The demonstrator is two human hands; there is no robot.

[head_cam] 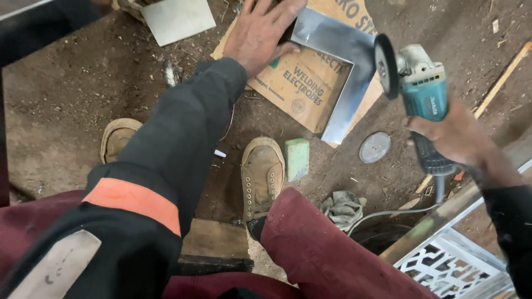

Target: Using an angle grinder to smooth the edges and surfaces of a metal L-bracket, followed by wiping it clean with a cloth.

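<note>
The angle (343, 61) is bright, bent sheet steel, L-shaped, lying on a cardboard box (299, 83) on the dirt floor. Left hand (260, 33) presses flat, fingers spread, on its upper end. Right hand (460, 138) wraps closed around a teal grinder (421, 94), disc just beside the angle's corner.

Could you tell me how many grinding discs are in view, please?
2: one disc mounted on the angle grinder held in the right hand, one loose disc on the dirt ground. Others may be hidden.
</note>
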